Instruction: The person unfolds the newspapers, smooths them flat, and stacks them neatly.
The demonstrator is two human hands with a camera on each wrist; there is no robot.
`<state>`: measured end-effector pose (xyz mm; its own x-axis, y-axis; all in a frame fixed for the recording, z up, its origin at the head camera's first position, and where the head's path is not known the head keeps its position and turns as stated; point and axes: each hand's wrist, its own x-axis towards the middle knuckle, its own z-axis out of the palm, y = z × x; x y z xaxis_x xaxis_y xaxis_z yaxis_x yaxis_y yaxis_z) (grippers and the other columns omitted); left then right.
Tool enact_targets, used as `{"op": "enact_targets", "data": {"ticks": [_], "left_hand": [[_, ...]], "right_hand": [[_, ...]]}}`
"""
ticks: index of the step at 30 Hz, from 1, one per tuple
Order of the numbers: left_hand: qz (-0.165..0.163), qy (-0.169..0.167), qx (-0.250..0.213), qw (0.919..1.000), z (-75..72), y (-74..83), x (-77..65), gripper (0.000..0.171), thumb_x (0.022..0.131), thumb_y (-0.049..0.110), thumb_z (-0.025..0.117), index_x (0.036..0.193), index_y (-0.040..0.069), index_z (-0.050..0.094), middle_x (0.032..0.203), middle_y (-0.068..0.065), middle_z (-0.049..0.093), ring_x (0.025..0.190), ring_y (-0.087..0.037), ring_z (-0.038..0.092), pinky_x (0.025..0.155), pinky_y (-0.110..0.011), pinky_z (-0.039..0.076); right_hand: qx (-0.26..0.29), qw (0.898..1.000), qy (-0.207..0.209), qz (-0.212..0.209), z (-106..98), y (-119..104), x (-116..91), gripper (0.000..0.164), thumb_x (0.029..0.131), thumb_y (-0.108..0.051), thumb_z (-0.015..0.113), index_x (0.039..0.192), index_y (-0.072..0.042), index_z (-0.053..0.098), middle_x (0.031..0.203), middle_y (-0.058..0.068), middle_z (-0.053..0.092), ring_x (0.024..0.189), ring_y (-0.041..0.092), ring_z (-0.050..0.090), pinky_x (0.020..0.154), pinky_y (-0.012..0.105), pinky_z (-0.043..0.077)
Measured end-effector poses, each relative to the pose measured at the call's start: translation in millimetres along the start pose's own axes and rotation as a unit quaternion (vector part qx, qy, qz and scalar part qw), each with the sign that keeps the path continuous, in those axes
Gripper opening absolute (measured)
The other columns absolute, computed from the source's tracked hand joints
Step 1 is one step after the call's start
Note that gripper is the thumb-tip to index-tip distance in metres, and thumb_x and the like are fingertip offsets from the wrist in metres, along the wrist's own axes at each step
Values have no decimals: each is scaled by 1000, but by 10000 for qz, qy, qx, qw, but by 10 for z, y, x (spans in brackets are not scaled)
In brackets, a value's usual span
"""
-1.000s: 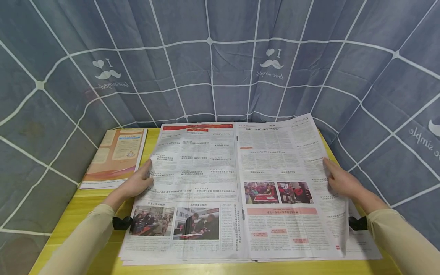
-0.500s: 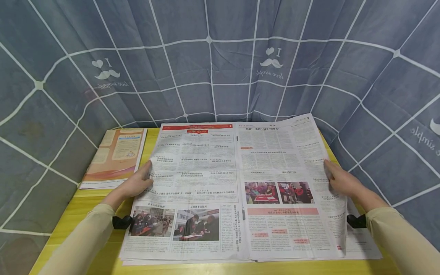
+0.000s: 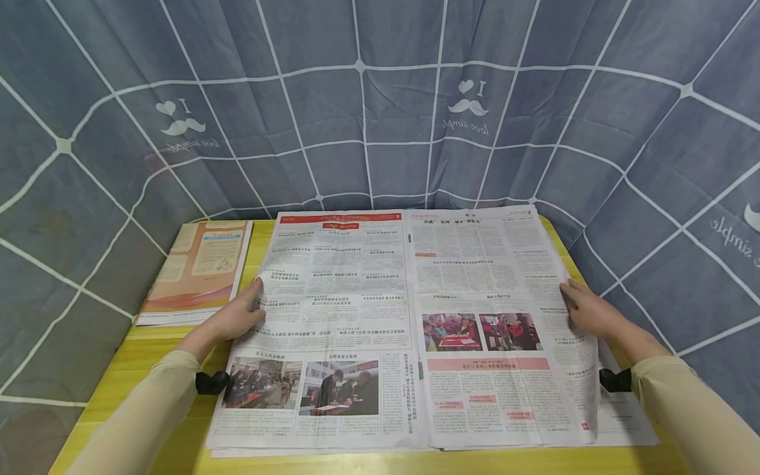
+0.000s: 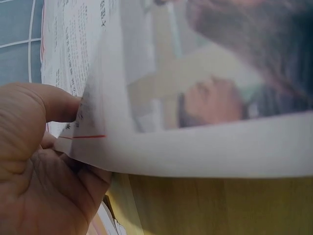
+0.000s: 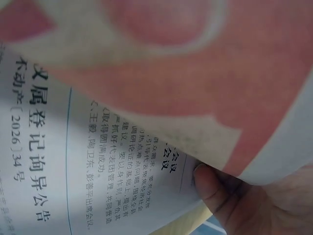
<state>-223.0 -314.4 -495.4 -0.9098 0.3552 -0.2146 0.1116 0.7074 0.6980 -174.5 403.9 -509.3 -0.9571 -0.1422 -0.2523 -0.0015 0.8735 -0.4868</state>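
An open newspaper (image 3: 362,316) lies spread over the table, two pages showing, with photos and a red band at the top left. My left hand (image 3: 236,315) pinches its left edge, thumb above and fingers beneath, as the left wrist view shows with the hand (image 4: 49,156) at the paper's margin. Across from it, my right hand (image 3: 594,315) holds the right edge of the right page. In the right wrist view a page with a red and pink print (image 5: 195,78) curves over part of that hand (image 5: 244,200), hiding some fingers.
A stack of orange-and-cream printed papers (image 3: 198,274) lies left of the newspaper on the yellow wooden table (image 3: 142,376). More newspaper sheets (image 3: 623,422) stick out under the right page. A grey-blue checked curtain (image 3: 380,105) encloses the back and sides.
The right page's far right corner, earlier raised, has come down and lies flatter. Both hands stay at the newspaper's edges, nearly still.
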Motion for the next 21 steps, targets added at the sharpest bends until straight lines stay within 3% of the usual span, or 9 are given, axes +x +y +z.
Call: {"op": "enact_targets", "data": {"ticks": [6,11,17,21], "left_hand": [[-320,58,518,9981,10,-4,-1,77,102,8,53,157,-15,4,162,-39,-8,149,-55,-5,117,-67,8],[-405,32,733,9965,14,0,-4,72,104,12,52,157,-16,12,162,-39,-6,147,-58,1,115,-68,13],[-281,-48,797,9964,-5,17,-27,68,106,13,50,157,-15,15,163,-36,-3,149,-56,3,115,-68,15],[-296,-84,778,9965,-6,13,-27,68,106,12,50,157,-14,15,164,-35,-3,149,-55,3,115,-68,14]], "right_hand": [[18,10000,55,-28,-17,-18,-39,66,91,4,46,151,22,23,154,48,9,140,66,11,108,75,19],[274,9996,93,-56,-22,-12,-151,76,83,3,56,152,19,27,155,47,9,140,67,12,103,77,22],[238,9986,3,-474,-16,36,-329,69,90,2,63,151,15,34,156,45,11,138,68,16,99,74,31],[175,9984,-148,-515,-4,67,-408,66,92,1,64,151,14,37,157,44,12,137,67,20,97,70,36]]}}
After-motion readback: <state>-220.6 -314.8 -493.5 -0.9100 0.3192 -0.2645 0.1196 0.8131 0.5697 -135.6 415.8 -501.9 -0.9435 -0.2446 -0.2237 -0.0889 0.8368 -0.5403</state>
